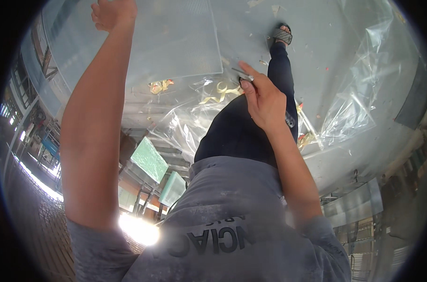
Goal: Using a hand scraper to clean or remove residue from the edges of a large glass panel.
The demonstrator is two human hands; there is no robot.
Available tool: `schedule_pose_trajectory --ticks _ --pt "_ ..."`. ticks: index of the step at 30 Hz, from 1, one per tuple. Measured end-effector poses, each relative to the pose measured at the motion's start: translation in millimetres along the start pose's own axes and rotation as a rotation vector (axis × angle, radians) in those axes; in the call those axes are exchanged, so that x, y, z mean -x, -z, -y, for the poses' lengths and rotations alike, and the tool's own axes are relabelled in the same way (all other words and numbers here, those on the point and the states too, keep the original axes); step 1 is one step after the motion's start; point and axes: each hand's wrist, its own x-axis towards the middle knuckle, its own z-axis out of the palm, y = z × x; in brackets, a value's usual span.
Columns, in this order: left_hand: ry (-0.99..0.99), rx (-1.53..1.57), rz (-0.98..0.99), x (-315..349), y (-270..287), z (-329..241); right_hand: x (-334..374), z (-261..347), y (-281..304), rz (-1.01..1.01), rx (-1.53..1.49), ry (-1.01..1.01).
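My left hand (114, 14) reaches out at the top edge of the view, over a translucent ribbed plastic sheet (176, 42). Its fingers are curled in; whether anything is inside them is hidden, and the frame cuts off part of the hand. Closer to my body, my right hand (266, 101) is closed around a slim tool with a narrow grey metal tip (242, 73). The tip points left, toward the sheet's near corner, and stays apart from it. Most of the tool's body is covered by my fingers, so its exact kind is unclear.
Crumpled clear plastic film (180, 124) lies beside my bent leg, with yellow strips (220, 93) on it. More clear film (352, 110) spreads to the right. My sandalled foot (282, 35) stands on the grey surface. Green film-wrapped blocks (149, 159) are at lower left.
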Motion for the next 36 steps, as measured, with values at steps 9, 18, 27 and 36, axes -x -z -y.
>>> schedule_pose_trajectory --ticks 9,18,27,36 --pt "-0.016 0.028 -0.002 0.3 6.5 -4.2 -4.8 -21.0 -22.3 -0.252 0.324 0.063" --pt "-0.002 0.017 0.016 1.7 5.8 -5.9 1.0 -6.4 -2.7 -0.127 -0.129 -0.217" --pt "0.017 -0.006 0.033 2.1 9.1 -7.4 3.4 5.6 -6.1 -0.173 -0.155 -0.110" --pt "0.015 0.000 0.020 -1.1 6.3 -4.7 12.6 -5.2 -21.0 -0.170 0.035 0.101"
